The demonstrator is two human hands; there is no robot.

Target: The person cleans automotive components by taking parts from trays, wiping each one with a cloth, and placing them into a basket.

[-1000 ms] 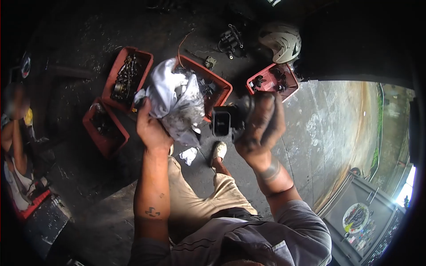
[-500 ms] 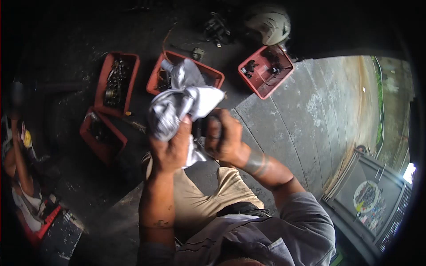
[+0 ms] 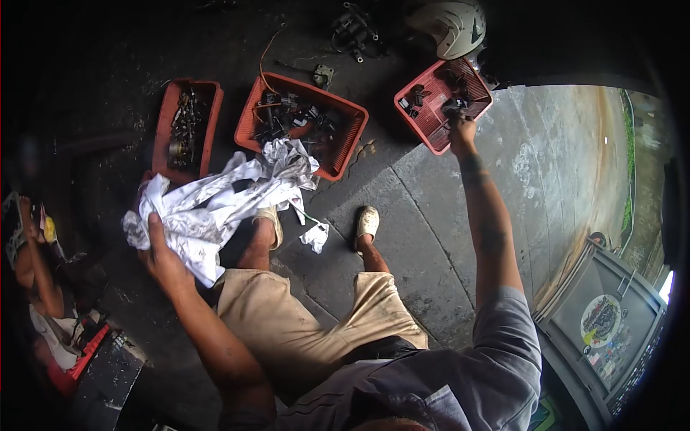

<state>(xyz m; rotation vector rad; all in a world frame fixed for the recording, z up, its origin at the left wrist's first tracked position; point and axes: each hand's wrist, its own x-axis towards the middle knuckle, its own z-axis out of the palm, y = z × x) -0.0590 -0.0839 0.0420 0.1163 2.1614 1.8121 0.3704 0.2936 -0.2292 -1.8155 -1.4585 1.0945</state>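
1. Out swings the right hand (image 3: 462, 131) to the right bin (image 3: 430, 116); can't tell its fingers' state.
2. Left hand (image 3: 168, 261) clamps its fingers on the rag (image 3: 200, 224), screening the middle bin's (image 3: 352, 138) edge.
3. Helmet (image 3: 456, 32) crowds the right bin.

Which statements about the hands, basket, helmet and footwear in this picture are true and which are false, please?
1. The left hand holds a stained white cloth. True.
2. The right hand is on the cloth too. False: it reaches over the rightmost red basket.
3. A helmet lies just beyond that basket. True.
4. Both feet are bare. False: they wear pale clogs.
5. A small white rag lies on the floor between the feet. True.
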